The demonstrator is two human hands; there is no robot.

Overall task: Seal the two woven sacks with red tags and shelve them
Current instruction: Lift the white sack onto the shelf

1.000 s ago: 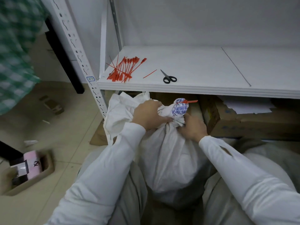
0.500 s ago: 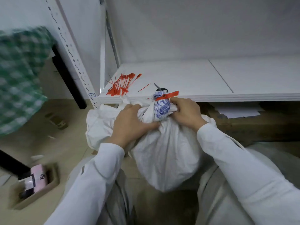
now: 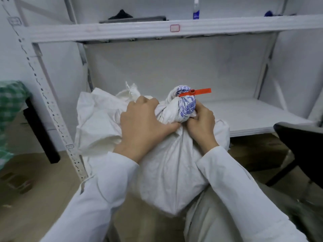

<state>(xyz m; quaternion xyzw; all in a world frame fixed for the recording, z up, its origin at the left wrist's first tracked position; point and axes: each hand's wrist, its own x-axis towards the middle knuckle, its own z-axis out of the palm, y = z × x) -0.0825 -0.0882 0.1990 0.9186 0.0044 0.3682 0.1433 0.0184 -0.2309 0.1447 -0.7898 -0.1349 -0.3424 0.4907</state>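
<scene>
The woven sack (image 3: pixel 174 163) is lifted higher than it was a second ago. Then its neck was held below the front edge of the lower shelf (image 3: pixel 253 117), and half a second ago it was just level with that edge. Now the neck is raised well above the edge, near the left front corner, while the bulk is still hung below the board.

The neck is gripped by both hands. The left hand (image 3: pixel 145 126) is curled round the gathered cloth left of the bunch. The right hand (image 3: pixel 201 123) is pinched into the folds just under the blue-printed top. The red tag (image 3: pixel 194 92) is cinched round that top, its flat end pointed right.

The loose tags and scissors seen earlier at the left front corner are now hidden behind the cloth. A second sack (image 3: pixel 97 119) is pressed against the first on its left. No red tag can be made out on it, and whether it is rested on the shelf cannot be told.

Sealing of the first sack is judged done and shelving begun. The sack's bottom is not yet brought over the front edge.
</scene>
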